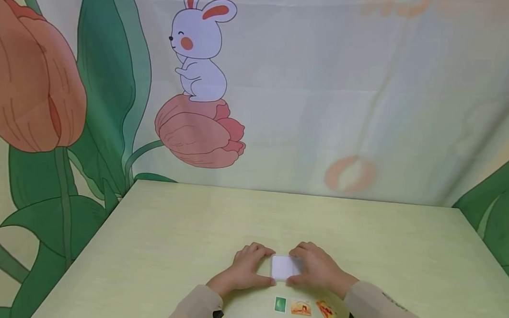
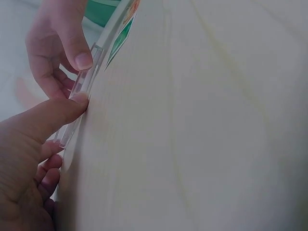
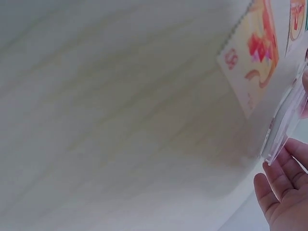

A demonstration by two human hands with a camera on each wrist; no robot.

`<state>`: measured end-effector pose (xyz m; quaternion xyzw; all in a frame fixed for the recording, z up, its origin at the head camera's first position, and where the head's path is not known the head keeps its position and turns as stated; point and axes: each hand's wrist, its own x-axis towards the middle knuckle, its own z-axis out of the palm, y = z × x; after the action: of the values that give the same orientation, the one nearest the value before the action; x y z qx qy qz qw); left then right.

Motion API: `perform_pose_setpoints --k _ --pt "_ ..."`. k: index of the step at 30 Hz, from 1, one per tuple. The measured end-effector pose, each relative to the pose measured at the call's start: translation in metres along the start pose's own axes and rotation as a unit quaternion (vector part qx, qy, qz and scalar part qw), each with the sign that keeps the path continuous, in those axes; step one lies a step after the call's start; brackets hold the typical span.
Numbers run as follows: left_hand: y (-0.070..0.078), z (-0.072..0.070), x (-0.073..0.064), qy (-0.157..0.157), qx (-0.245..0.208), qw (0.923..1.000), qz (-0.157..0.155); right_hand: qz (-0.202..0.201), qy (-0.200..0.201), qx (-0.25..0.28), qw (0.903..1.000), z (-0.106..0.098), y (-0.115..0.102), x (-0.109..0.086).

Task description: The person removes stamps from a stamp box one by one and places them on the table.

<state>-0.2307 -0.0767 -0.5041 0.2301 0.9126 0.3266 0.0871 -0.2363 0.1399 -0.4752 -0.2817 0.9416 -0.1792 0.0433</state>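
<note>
A small flat clear plastic case point(image 1: 281, 268) with a white face lies between my two hands at the table's front middle. My left hand point(image 1: 248, 269) grips its left end, thumb on the near edge and fingers on the far edge. At the other end my right hand point(image 1: 319, 269) pinches it the same way and covers part of it. The left wrist view shows the case's transparent edge point(image 2: 87, 81) between both thumbs. Just in front of the case lie a green stamp point(image 1: 280, 304), an orange stamp point(image 1: 301, 307) and a tilted red-and-yellow stamp point(image 1: 326, 310).
The pale wood-grain table point(image 1: 181, 232) stretches out on all sides of the hands. Behind it hangs a cloth backdrop point(image 1: 291, 108) printed with tulips and a white rabbit. Both forearms wear beige sleeves point(image 1: 385, 305).
</note>
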Motion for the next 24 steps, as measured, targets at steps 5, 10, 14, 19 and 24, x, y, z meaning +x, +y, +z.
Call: perform_pose_setpoints --k 5,10,14,19,24 --pt "0.0004 -0.0002 -0.0006 0.001 -0.002 1.0000 -0.001 0.001 0.004 -0.001 1.0000 0.0012 -0.0002 0.0007" --pt "0.0013 -0.0005 -0.0010 0.003 -0.002 1.0000 0.001 -0.001 0.009 0.007 0.9999 0.0015 0.0006 0.0002" --pt "0.0014 -0.0001 -0.0002 0.007 0.000 1.0000 0.004 -0.004 0.006 0.023 0.9997 0.0027 0.0032 0.0001" --pt "0.0008 0.0012 0.0005 0.014 -0.005 0.9999 -0.001 -0.018 0.008 0.025 0.9995 0.0055 0.0071 0.0019" --pt "0.0018 0.0021 0.0023 0.013 -0.003 0.9999 0.000 -0.015 0.009 0.022 0.9996 0.0064 0.0086 0.0014"
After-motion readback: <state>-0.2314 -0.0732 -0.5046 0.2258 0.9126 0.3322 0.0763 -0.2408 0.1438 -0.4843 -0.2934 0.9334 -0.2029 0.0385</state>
